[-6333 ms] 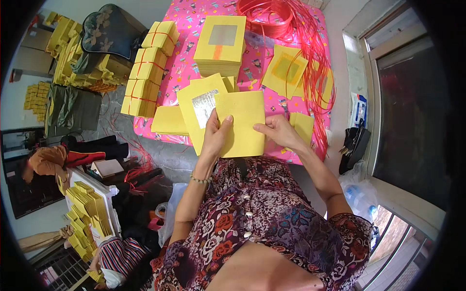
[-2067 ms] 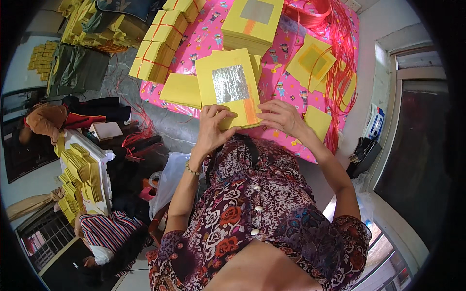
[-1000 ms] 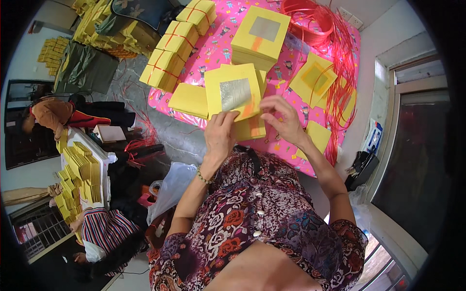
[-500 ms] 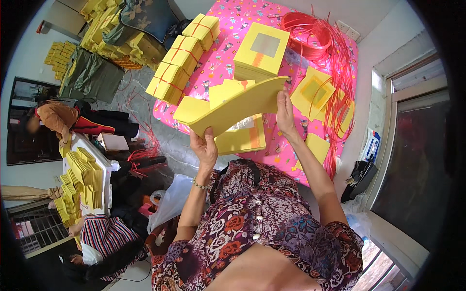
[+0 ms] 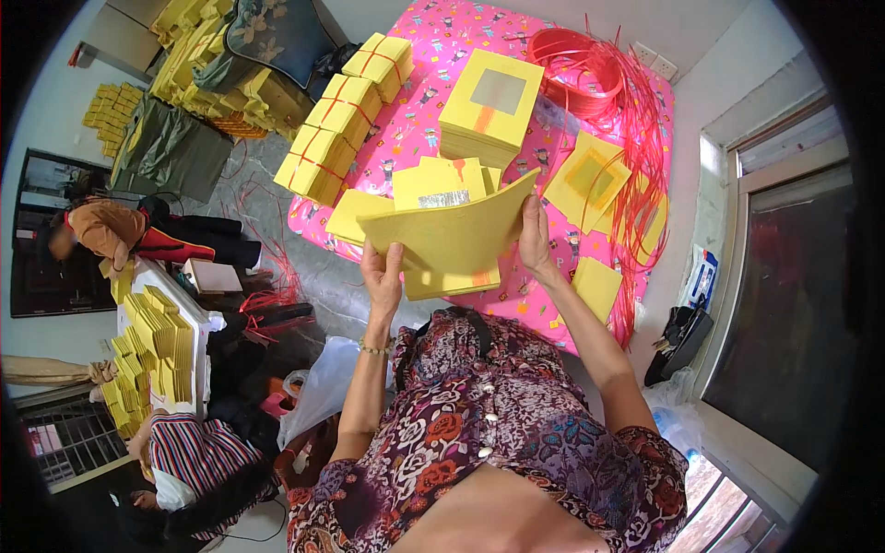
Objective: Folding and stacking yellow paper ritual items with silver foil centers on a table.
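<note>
Between my two hands a sheaf of yellow paper [image 5: 452,232] is held up and bowed in the middle. My left hand [image 5: 383,276] pinches its lower left edge, thumb in front. At the right end, my right hand [image 5: 533,238] grips the side with the thumb upright along it. Partly hidden behind the sheaf lies a lower yellow paper stack [image 5: 454,282]. Just beyond are smaller yellow pieces [image 5: 441,177] with a silvery patch. A tall square stack [image 5: 490,103] with a grey square on top stands farther back.
A pink patterned cloth [image 5: 429,101] covers the surface. Red-strapped yellow bundles [image 5: 334,109] line its left edge. Red strapping coils [image 5: 576,78] trail down the right, beside loose yellow sheets [image 5: 590,180]. Two people work at a white table [image 5: 198,318] on the left, with yellow stacks [image 5: 152,341].
The sheaf has turned from a slanted, edge-on arch to a broader, upward-curving face toward me. My right hand has come slightly lower and left.
</note>
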A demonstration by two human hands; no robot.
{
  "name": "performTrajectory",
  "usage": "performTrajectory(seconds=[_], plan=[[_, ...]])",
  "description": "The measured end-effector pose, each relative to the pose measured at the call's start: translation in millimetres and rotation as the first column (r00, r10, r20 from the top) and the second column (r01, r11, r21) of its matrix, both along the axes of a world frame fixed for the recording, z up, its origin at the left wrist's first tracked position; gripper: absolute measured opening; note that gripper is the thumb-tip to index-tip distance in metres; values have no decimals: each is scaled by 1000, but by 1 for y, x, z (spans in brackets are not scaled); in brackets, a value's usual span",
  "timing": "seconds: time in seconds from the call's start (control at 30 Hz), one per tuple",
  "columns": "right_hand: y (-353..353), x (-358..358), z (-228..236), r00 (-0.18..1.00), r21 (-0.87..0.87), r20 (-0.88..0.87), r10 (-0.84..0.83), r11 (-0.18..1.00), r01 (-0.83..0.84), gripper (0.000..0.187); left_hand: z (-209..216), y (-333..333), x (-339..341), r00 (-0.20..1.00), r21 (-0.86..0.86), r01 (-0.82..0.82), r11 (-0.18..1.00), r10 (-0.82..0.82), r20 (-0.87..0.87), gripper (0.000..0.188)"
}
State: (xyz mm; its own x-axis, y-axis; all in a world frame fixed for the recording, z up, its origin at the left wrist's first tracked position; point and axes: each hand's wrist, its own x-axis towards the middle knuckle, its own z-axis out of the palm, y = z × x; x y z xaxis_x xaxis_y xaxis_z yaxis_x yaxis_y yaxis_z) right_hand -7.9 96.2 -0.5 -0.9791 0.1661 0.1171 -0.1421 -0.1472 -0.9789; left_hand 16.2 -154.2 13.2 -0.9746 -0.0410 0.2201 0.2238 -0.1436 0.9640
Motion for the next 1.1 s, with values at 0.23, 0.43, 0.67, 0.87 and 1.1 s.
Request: performTrajectory(seconds=[0.23,0.43,0.67,0.87,1.1], plan=[[-25,23,0,985,-20,33,170,985,-169,49,28,42,0,876,183,371,910,-408,257,46],[-22,41,-21,955,32,110,275,960,-279,50,35,65,0,783,306,467,830,-549,293,49],[10,38,-24,935,-144,248,254,964,-224,50,52,73,-1,821,276,319,907,-409,397,39],[10,48,38,946,-303,221,237,939,-164,55,42,71,-9,839,94,315,945,-323,438,34],[14,46,42,926,-159,289,242,966,-203,48,62,80,-12,818,47,364,930,-343,462,47]])
